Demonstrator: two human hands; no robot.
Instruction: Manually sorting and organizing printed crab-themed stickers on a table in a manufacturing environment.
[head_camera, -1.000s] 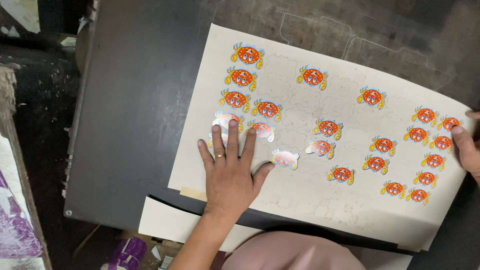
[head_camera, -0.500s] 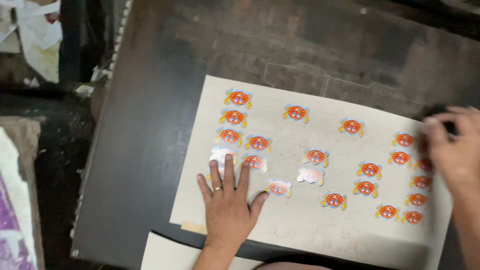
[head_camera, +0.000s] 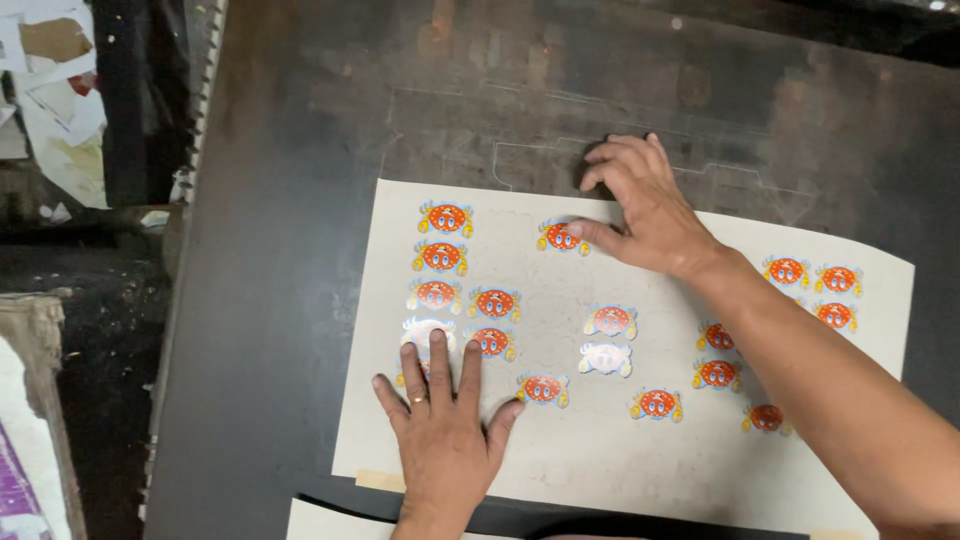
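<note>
Right hand (head_camera: 645, 205) reaches across the sheet (head_camera: 640, 450) to its far edge, fingers spread flat, gripping nothing; its thumb touches a crab sticker (head_camera: 562, 237) lying just to its left. Left hand (head_camera: 445, 425) presses flat on the sheet's near left corner, fingers apart, fingertips over a pale sticker (head_camera: 426, 332). The sheet's long axis runs left to right across the dark table (head_camera: 280, 200). The right hand is nearer the far stickers.

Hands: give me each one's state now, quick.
Left hand: open, flat on the printed sheet, holding nothing.
Right hand: open, fingers spread at the sheet's top edge, holding nothing.
</note>
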